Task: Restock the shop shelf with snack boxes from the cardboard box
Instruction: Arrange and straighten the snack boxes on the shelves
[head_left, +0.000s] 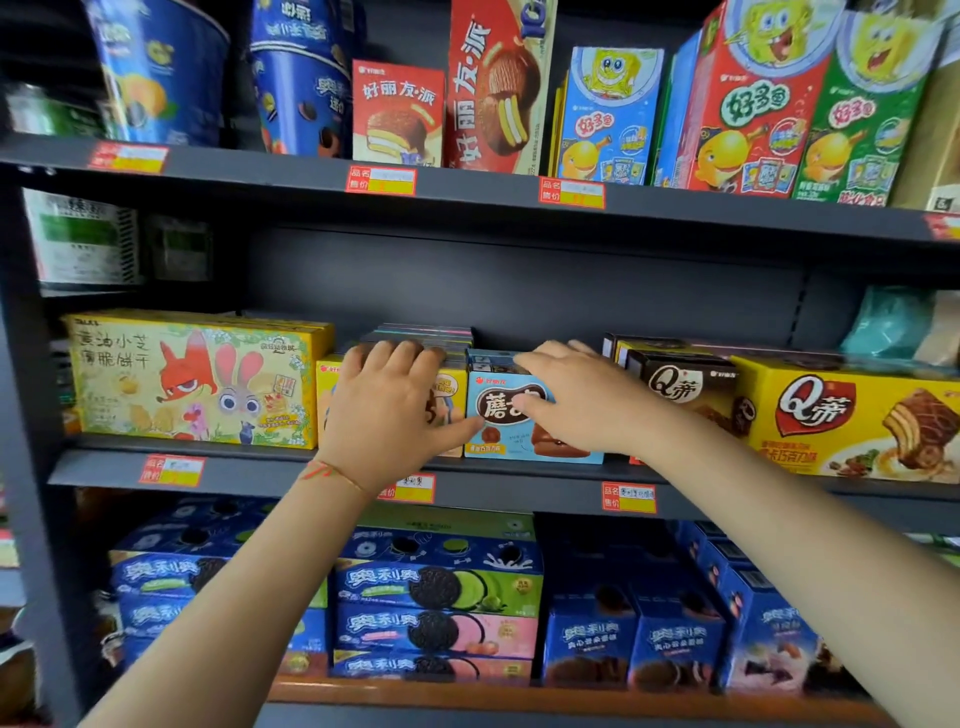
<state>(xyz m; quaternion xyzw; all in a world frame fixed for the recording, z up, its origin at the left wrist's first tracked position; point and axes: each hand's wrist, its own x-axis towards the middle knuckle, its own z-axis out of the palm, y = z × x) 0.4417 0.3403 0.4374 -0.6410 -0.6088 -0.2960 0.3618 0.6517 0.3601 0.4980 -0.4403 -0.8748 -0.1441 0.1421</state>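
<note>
Snack boxes sit in a row on the middle shelf (249, 470), near its front edge. Both hands lie flat, fingers apart: the left hand (387, 410) on the yellow box (451, 387), the right hand (582, 400) on the blue box (506, 415). Push gently and evenly, so the fronts line up with the shelf edge.

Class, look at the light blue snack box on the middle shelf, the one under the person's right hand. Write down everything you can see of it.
The light blue snack box looks like printed cardboard, with a dark brown logo panel bearing white characters and pictures of chocolate snacks near its lower edge. It stands upright at the front of the middle shelf, facing outward, between a yellow box and a dark brown box. The right hand lies over its upper front and top with fingers extended; the left hand reaches its left edge with the thumb.
</note>
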